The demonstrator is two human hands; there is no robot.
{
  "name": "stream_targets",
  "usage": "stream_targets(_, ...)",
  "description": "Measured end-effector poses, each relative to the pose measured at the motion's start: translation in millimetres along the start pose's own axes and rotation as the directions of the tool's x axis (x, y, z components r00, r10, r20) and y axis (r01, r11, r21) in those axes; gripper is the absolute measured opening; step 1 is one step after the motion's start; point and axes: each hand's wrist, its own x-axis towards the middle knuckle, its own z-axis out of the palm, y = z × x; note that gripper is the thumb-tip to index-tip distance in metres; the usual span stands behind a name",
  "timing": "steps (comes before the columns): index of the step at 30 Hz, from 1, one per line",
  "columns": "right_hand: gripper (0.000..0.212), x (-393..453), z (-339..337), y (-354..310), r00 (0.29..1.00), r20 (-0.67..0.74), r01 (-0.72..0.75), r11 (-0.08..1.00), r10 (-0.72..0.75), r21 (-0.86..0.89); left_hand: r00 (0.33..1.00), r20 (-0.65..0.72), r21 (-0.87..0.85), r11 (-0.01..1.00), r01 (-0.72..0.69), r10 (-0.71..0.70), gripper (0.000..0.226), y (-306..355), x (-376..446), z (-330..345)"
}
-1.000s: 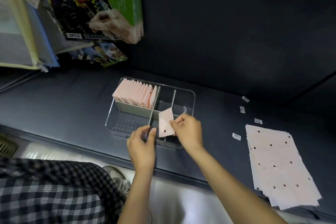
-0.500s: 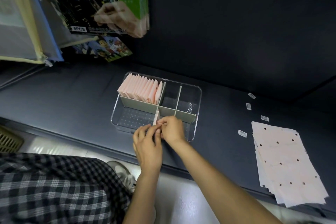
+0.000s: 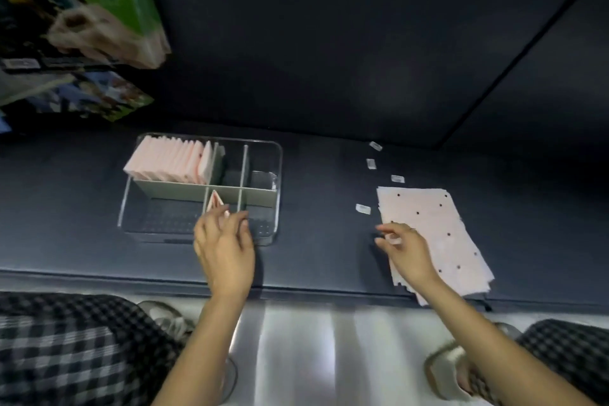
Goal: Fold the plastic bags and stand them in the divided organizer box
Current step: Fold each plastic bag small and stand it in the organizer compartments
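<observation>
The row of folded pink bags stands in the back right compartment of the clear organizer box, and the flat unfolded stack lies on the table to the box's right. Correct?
Not quite. The head view shows the row of folded pink bags in the back left compartment of the organizer box. The flat unfolded stack does lie to the box's right.

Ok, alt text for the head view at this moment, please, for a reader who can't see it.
A person's left hand touches a folded pink bag standing in a near compartment of a clear divided organizer box, while the right hand reaches onto a stack of flat pink bags. A row of folded bags fills the far-left compartment.
</observation>
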Motion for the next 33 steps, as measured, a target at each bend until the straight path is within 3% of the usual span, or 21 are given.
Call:
stream_targets(3,0.041,-12.5,-31.0,59.4,0.996,0.017,-0.084,0.982,0.088,-0.17,0.952,0.142,-0.078,0.962,-0.263,0.271,0.015,24.5,-24.0,21.0)
stream_targets(6,0.057,-25.6,-38.5,97.8,0.99,0.051,-0.111,0.959,0.128,-0.261,0.85,0.418,-0.118,0.947,-0.3,0.321,0.02,31.3,-50.7,43.8)
stream_targets(9,0.038,-31.4,-32.2,117.1,0.996,-0.027,-0.093,0.977,0.09,-0.19,0.72,0.636,-0.076,0.952,-0.298,0.276,0.033,15.8,-71.0,60.2)
stream_targets(11,0.019,-32.4,-28.0,122.0,0.992,-0.111,-0.074,0.989,0.06,-0.129,0.67,0.697,-0.045,0.948,-0.314,0.255,0.036,7.1,-77.8,64.2)
stream_targets(14,0.006,-33.0,-25.7,125.2,0.983,-0.181,-0.049,0.995,0.034,-0.081,0.658,0.713,-0.017,0.944,-0.331,0.244,0.037,7.6,-81.2,65.9)
stream_targets(18,0.004,-31.8,-26.6,116.1,0.982,-0.184,0.018,0.994,-0.039,-0.111,0.656,0.704,-0.044,0.939,-0.341,0.271,0.038,17.5,-81.2,66.0)
stream_targets(21,0.002,-29.4,-23.1,92.6,0.979,-0.113,0.164,0.985,-0.17,-0.058,0.646,0.682,-0.129,0.926,-0.355,0.343,0.048,29.6,-83.6,66.9)
stream_targets(24,0.006,-31.8,-8.7,62.3,0.969,0.04,0.243,0.97,-0.244,0.029,0.593,0.666,-0.197,0.873,-0.446,0.453,0.065,44.6,-86.2,67.9)
stream_targets(28,0.008,-39.7,15.5,34.2,0.956,0.235,0.131,0.97,-0.178,0.203,0.487,0.614,-0.144,0.695,-0.705,0.621,0.083,54.4,-91.5,63.7)
stream_targets(30,0.015,-38.2,20.3,26.4,0.938,0.33,0.003,0.956,-0.105,0.294,0.481,0.571,-0.116,0.646,-0.755,0.665,0.082,51.7,-94.2,62.4)
stream_targets(33,0.016,-29.9,22.9,17.9,0.877,0.479,-0.127,0.942,-0.039,0.31,0.526,0.519,-0.123,0.668,-0.733,0.673,0.074,44.5,-93.5,60.8)
